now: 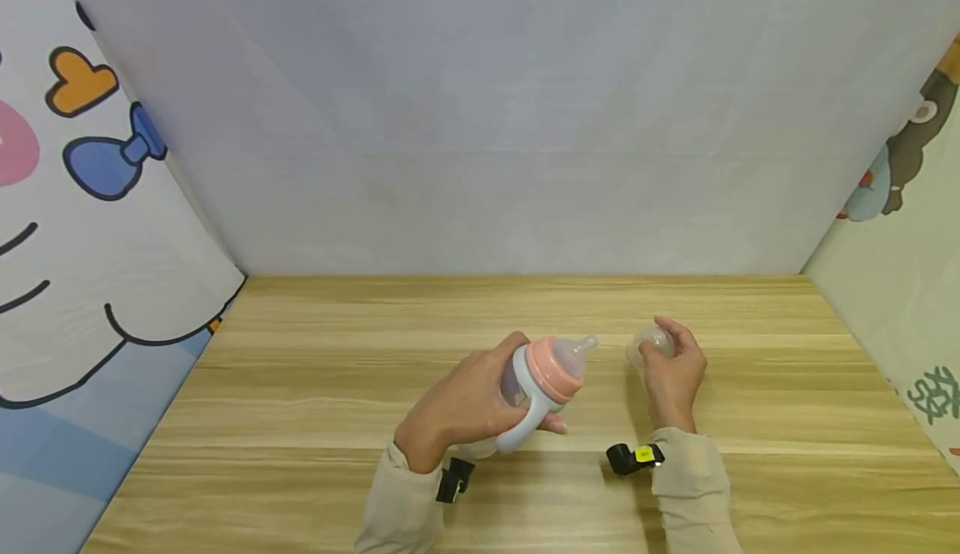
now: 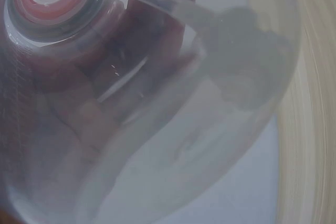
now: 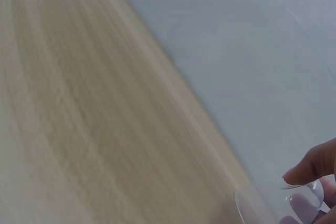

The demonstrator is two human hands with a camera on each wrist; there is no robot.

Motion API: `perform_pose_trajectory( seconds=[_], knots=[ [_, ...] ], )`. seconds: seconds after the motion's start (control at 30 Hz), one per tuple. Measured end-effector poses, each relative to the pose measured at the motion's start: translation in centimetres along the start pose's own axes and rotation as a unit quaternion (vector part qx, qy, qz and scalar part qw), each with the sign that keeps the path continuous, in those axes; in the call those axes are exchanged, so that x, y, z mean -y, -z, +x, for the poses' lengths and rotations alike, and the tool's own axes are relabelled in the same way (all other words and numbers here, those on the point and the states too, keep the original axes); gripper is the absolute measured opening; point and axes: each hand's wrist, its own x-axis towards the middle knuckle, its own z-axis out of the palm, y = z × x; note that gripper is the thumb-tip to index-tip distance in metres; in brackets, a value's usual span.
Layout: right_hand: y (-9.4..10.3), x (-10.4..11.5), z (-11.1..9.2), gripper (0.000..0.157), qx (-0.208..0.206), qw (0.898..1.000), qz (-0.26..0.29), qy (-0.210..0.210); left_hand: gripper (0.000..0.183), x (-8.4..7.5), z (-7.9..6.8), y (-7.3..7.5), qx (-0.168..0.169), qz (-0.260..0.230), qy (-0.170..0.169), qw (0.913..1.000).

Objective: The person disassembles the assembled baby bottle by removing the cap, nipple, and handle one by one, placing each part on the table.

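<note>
A baby bottle (image 1: 553,368) with a pink collar, a clear nipple and a pale blue handle lies tilted in my left hand (image 1: 472,396), its nipple toward the upper right. My left fingers wrap around the bottle's body. In the left wrist view the see-through bottle (image 2: 157,145) fills most of the picture, with a straw inside and fingers showing through it. To the right, my right hand (image 1: 677,371) pinches a clear dome-shaped cap (image 1: 651,344) between thumb and fingers. The right wrist view shows the cap's rim (image 3: 252,205) under the thumb.
The wooden table (image 1: 315,329) runs back to a pale grey wall (image 1: 487,121). Cartoon-printed panels stand at the left (image 1: 112,246) and right (image 1: 900,287). Each wrist carries a small black camera mount.
</note>
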Motion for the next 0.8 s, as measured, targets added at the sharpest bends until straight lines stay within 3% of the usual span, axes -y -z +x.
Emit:
perform_pose_trajectory(
  seconds=[0.23,0.43,0.8],
  knots=[
    [-0.1,0.1,0.1,0.05,-0.003,1.0,-0.024,0.011,0.048,0.1,0.0,0.0,0.002,-0.001,-0.001,1.0],
    [-0.1,0.7,-0.2,0.043,-0.026,0.997,-0.043,0.066,0.048,0.2,0.0,0.0,0.001,0.002,-0.003,1.0],
    [-0.2,3.8,-1.8,0.029,-0.014,0.989,0.042,0.139,0.047,0.3,-0.1,0.0,0.001,0.001,0.0,1.0]
  ],
)
